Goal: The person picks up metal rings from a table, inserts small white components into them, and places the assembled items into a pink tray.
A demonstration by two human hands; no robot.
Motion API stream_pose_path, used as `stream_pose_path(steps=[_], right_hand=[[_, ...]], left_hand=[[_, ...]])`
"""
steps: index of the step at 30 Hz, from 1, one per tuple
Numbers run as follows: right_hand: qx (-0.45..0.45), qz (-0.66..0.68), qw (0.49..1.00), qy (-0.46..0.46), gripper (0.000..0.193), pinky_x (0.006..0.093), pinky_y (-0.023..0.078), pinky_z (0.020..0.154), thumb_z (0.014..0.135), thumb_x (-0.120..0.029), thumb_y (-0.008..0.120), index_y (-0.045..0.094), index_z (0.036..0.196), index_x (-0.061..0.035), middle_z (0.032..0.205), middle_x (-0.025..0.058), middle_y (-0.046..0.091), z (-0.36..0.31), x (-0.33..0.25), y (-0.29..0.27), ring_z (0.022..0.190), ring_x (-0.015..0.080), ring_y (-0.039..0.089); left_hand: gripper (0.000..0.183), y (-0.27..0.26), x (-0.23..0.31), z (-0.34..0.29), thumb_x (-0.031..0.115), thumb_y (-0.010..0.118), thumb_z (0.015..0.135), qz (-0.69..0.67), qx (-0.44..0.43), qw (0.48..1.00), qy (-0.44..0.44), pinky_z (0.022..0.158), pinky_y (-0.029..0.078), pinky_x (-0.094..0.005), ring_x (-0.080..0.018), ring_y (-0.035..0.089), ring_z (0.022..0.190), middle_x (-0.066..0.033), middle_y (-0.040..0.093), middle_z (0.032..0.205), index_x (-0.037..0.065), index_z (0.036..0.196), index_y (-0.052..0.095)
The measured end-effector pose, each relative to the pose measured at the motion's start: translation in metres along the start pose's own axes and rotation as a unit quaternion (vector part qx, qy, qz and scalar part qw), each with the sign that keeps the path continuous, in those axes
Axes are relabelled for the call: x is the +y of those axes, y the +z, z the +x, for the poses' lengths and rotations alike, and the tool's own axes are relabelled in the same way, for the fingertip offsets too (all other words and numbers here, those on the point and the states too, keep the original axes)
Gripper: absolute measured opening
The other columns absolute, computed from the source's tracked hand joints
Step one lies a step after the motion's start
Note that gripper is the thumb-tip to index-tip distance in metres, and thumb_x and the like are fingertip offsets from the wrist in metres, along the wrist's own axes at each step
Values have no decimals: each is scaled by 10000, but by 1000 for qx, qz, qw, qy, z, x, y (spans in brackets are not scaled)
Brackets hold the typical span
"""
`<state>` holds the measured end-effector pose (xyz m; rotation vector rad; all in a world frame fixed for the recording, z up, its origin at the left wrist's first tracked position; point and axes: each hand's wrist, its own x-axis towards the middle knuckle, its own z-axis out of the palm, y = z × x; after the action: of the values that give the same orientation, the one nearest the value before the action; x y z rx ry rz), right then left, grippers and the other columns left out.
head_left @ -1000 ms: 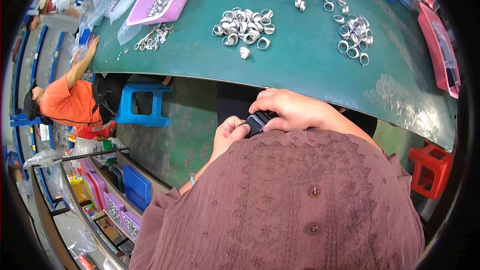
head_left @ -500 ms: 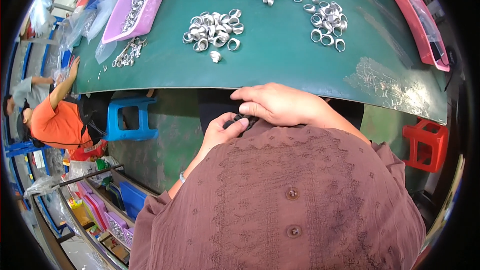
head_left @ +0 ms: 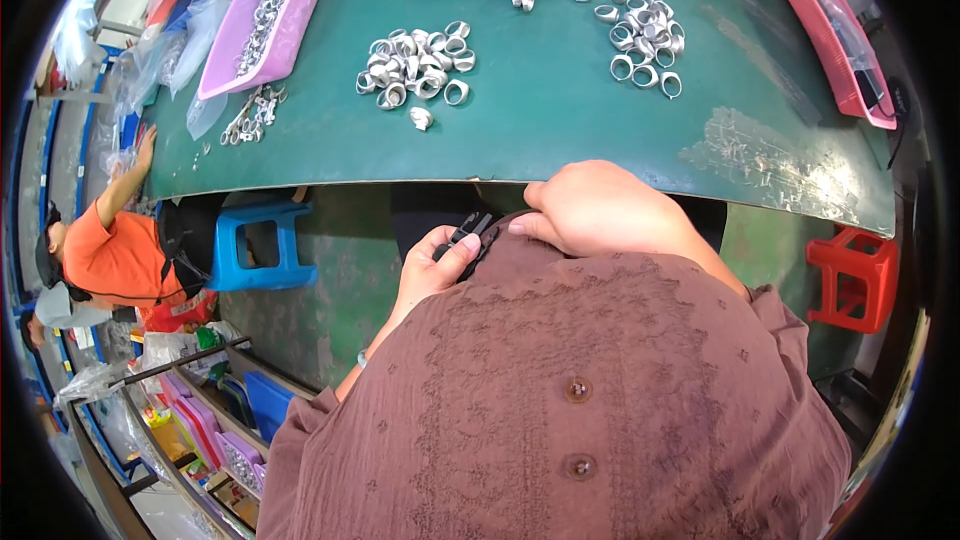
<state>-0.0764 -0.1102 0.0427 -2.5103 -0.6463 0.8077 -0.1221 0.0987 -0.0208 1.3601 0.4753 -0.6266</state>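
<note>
Rings (head_left: 410, 65) of silver metal sat heaped on the green table (head_left: 560, 135), one cluster ahead of me, another off to the right, and down below the near edge, there was the action! My left hand (head_left: 420, 270) had a small black object (head_left: 478, 225) pinched between thumb and fingers, just in front of my brown shirt (head_left: 560, 340), tilted up toward the table. My right hand (head_left: 610, 208) curled beside it near the table's edge, thumb pointing left; whether it gripped anything, I couldn't tell. Away to the left, a lilac tray (head_left: 303, 15) held more metal pieces (head_left: 265, 25), and a person in orange (head_left: 115, 255) had a hand at the table's left end, near a blue stool (head_left: 229, 245).
</note>
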Motion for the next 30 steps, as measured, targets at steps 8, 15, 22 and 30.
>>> stream_pose_path(steps=[8, 15, 22, 30], right_hand=[[77, -28, 996, 36, 358, 407, 455, 687, 801, -340, 533, 602, 806, 12, 749, 182, 604, -22, 11, -11, 756, 343, 579], [114, 27, 985, 130, 349, 415, 458, 661, 789, -325, 558, 598, 770, 20, 713, 193, 596, -34, 28, -4, 734, 354, 576], [5, 37, 993, 109, 379, 410, 454, 663, 777, -373, 557, 625, 726, -4, 705, 184, 598, -26, 48, 39, 717, 350, 569], [5, 151, 980, 128, 271, 386, 456, 721, 754, -129, 476, 570, 962, 17, 873, 211, 601, -23, 63, 61, 838, 351, 575]], left_hand=[[111, 1, 0, 1, 122, 584, 833, -49, 0, 999, 18, 645, 447, -233, -73, 507, 697, -19, 557, 810, 33, 860, 524], [121, -4, 0, 2, 138, 590, 829, 5, -28, 999, 20, 638, 437, -233, -71, 510, 704, -12, 560, 801, 38, 864, 531], [129, -7, -6, 9, 154, 602, 818, 25, -44, 999, 21, 644, 422, -230, -69, 505, 707, -3, 558, 794, 45, 854, 544], [144, -10, -5, 6, 167, 613, 811, 47, -51, 998, 9, 665, 417, -239, -80, 503, 716, -1, 553, 795, 45, 855, 550]])
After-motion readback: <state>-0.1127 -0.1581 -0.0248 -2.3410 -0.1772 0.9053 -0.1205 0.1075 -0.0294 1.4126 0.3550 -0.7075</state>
